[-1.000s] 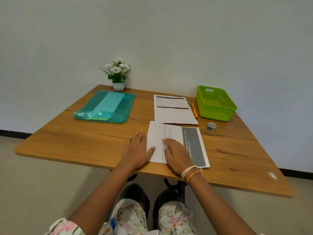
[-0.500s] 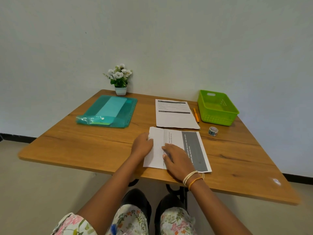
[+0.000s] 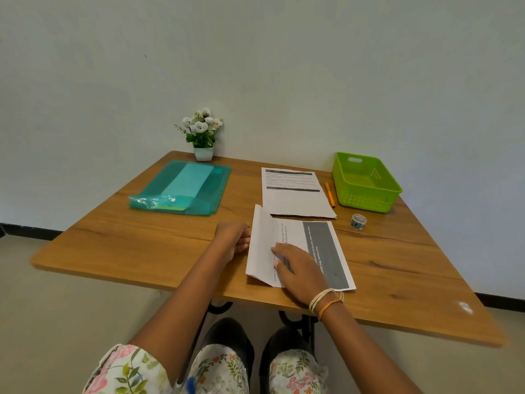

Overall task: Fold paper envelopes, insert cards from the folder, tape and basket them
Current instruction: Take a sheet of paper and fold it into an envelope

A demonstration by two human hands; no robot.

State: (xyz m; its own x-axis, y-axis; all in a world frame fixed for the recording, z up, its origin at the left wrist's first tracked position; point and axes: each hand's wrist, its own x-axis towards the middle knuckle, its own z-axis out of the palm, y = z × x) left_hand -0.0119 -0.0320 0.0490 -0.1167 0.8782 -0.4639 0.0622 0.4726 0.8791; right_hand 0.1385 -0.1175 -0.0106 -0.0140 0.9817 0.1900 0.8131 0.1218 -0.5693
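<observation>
Printed sheet (image 3: 318, 251) lies at centre frame on the bench (image 3: 142, 245), near the front edge, long side running away from the camera. Dark grey band along its right side, text lines in the middle. Its left portion is a flap lifted off the bench, standing at a slant with the blank underside facing left.

Left hand (image 3: 231, 241) sits just left of the sheet, fingers curled onto the flap's left edge: grip is grasping the sheet. Right hand (image 3: 298, 268) lies palm-down on the sheet right of the crease, fingers straight and pressing flat: grip released, nothing held. Bands on the right wrist.

Second printed sheet (image 3: 295, 194) lies flat just behind the first, its near edge ragged. Orange pen (image 3: 329, 194) sits between that sheet and the green basket (image 3: 366, 200) at right of frame; can't see anything in the basket. Tape roll (image 3: 358, 221) stands in front of the basket, apart from both sheets.

Teal folder (image 3: 187, 189) at centre left, flap end toward the camera, a lighter card visible through it. Small white pot of flowers (image 3: 203, 135) behind the folder, against the wall.
</observation>
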